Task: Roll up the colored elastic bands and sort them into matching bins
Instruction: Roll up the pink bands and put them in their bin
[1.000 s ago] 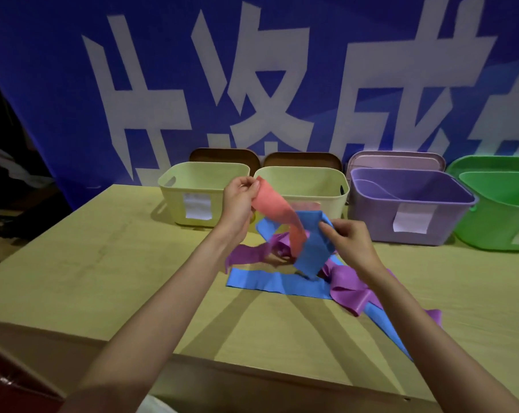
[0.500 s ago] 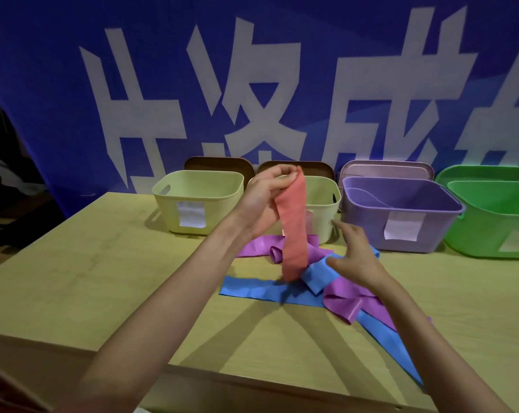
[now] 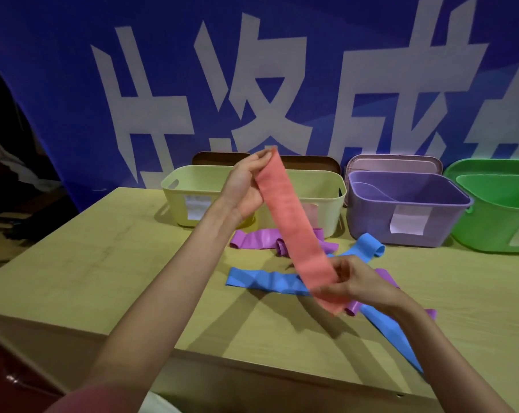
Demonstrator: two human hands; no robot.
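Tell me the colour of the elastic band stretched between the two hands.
Salmon pink: the flat salmon-pink elastic band, seen in the head view, the only one.

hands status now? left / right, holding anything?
Left hand: pinches the top end of the red elastic band.
Right hand: grips the band's lower end.

A big blue banner (image 3: pixel 311 70) with huge white letters hangs behind the light wooden bench (image 3: pixel 88 278); far left is dark.
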